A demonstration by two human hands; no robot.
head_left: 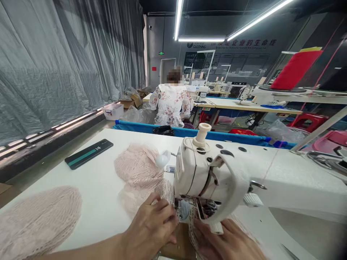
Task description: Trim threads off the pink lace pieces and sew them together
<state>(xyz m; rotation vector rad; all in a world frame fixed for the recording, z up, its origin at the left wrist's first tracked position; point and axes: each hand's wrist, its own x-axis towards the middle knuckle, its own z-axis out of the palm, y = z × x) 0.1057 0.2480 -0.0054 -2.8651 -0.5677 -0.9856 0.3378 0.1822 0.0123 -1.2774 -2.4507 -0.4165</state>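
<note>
I can't tell if my curled left hand [154, 224] or half-hidden right hand [230, 240] grips pale-pink openwork lace [139, 166], which uneven pulling could pucker beneath the white sewing machine [187, 173].

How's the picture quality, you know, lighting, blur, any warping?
Head view: the tube lights glare white against the dark ceiling; head view: the right hand looks slightly soft; head view: the co-worker's head is pixelated; head view: wide-angle stretch seems to pull the lace piece toward the lower left corner.
</note>
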